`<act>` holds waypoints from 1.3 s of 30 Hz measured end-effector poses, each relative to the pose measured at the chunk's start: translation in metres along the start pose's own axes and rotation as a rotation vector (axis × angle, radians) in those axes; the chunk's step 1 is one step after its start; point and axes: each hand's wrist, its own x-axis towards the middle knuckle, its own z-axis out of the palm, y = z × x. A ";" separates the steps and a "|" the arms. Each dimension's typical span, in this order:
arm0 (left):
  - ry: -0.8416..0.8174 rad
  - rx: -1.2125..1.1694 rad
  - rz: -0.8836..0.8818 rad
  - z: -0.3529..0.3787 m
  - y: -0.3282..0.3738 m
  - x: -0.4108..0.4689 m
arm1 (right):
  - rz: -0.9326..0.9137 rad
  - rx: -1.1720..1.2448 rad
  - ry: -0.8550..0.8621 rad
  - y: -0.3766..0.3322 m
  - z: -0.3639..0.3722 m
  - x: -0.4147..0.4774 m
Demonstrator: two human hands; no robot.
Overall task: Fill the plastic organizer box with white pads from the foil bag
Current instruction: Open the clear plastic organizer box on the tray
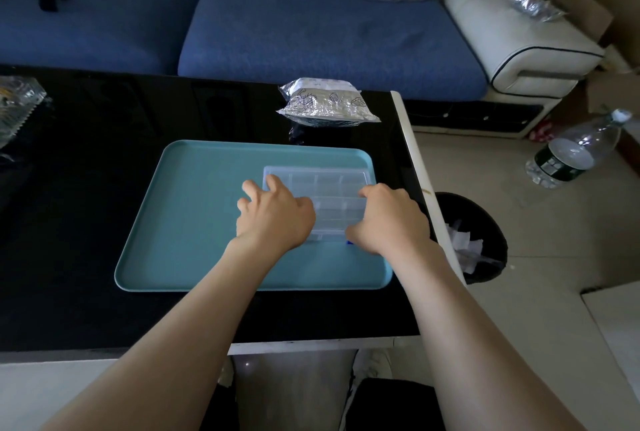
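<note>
Your left hand (277, 212) and right hand (388, 219) curl fingers (273, 183) round the organizer box (329, 188) on the tray (194, 216); opening its lid likely comes next, foil bag (325, 101) untouched beyond the tray

Can't see organizer box (325, 188) near corners, covered by left hand (277, 219) and right hand (388, 219); can't tell whether either grips or just rests there. Can't make out compartment contents through hazy plastic, nor foil bag (325, 101) print or contents. Loses part of glass dish (15, 101) to left frame edge.
</note>
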 end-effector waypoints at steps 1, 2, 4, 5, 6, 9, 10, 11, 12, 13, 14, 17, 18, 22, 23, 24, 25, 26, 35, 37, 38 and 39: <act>0.024 -0.026 -0.013 -0.003 0.000 0.000 | -0.006 0.012 0.030 0.001 -0.002 -0.002; 0.060 -0.056 -0.023 -0.007 0.001 -0.001 | -0.009 0.028 0.062 0.002 -0.004 -0.003; 0.165 -0.183 -0.045 -0.018 0.005 -0.003 | -0.013 0.089 0.141 0.002 -0.008 -0.005; 0.226 -0.283 -0.066 -0.023 0.008 -0.004 | -0.013 0.132 0.185 0.002 -0.011 -0.005; 0.279 -0.399 -0.098 -0.027 0.010 -0.004 | -0.020 0.171 0.231 0.002 -0.012 -0.005; 0.355 -0.746 -0.188 -0.035 0.013 -0.004 | -0.057 0.270 0.353 0.004 -0.010 0.003; 0.366 -0.836 -0.189 -0.037 0.014 -0.005 | -0.058 0.304 0.382 0.005 -0.009 0.006; 0.372 -0.880 -0.188 -0.037 0.015 -0.005 | -0.055 0.337 0.407 0.006 -0.008 0.008; 0.368 -0.875 -0.186 -0.036 0.015 -0.005 | -0.055 0.368 0.432 0.008 -0.007 0.011; 0.345 -0.816 -0.185 -0.035 0.014 -0.004 | -0.056 0.399 0.455 0.009 -0.006 0.013; 0.300 -0.713 -0.173 -0.033 0.012 -0.002 | -0.054 0.437 0.475 0.010 -0.005 0.016; 0.078 -0.292 -0.081 -0.020 0.005 0.003 | -0.036 0.563 0.505 0.013 0.001 0.028; 0.010 -0.168 -0.049 -0.016 0.004 0.004 | -0.029 0.587 0.507 0.013 0.002 0.032; -0.072 0.084 -0.012 -0.005 0.003 0.005 | 0.047 0.588 0.324 0.013 0.000 0.036; -0.065 0.105 -0.029 -0.005 0.003 0.005 | 0.066 0.583 0.253 0.013 0.000 0.035; -0.057 0.116 -0.043 -0.006 0.003 0.005 | 0.074 0.582 0.194 0.013 0.001 0.034; -0.047 0.132 -0.050 -0.005 0.003 0.005 | 0.073 0.582 0.150 0.013 0.002 0.034; -0.038 0.155 -0.052 -0.005 0.003 0.005 | 0.067 0.579 0.111 0.012 0.003 0.034; -0.102 0.172 -0.030 -0.005 -0.005 0.008 | 0.054 0.426 -0.050 0.010 0.008 0.030; -0.088 0.143 -0.005 -0.004 -0.005 0.008 | 0.058 0.398 -0.046 0.010 0.011 0.033; -0.069 0.128 0.009 -0.004 -0.005 0.008 | 0.060 0.381 -0.043 0.010 0.012 0.033; -0.043 0.114 0.020 -0.003 -0.006 0.008 | 0.066 0.367 -0.042 0.009 0.013 0.033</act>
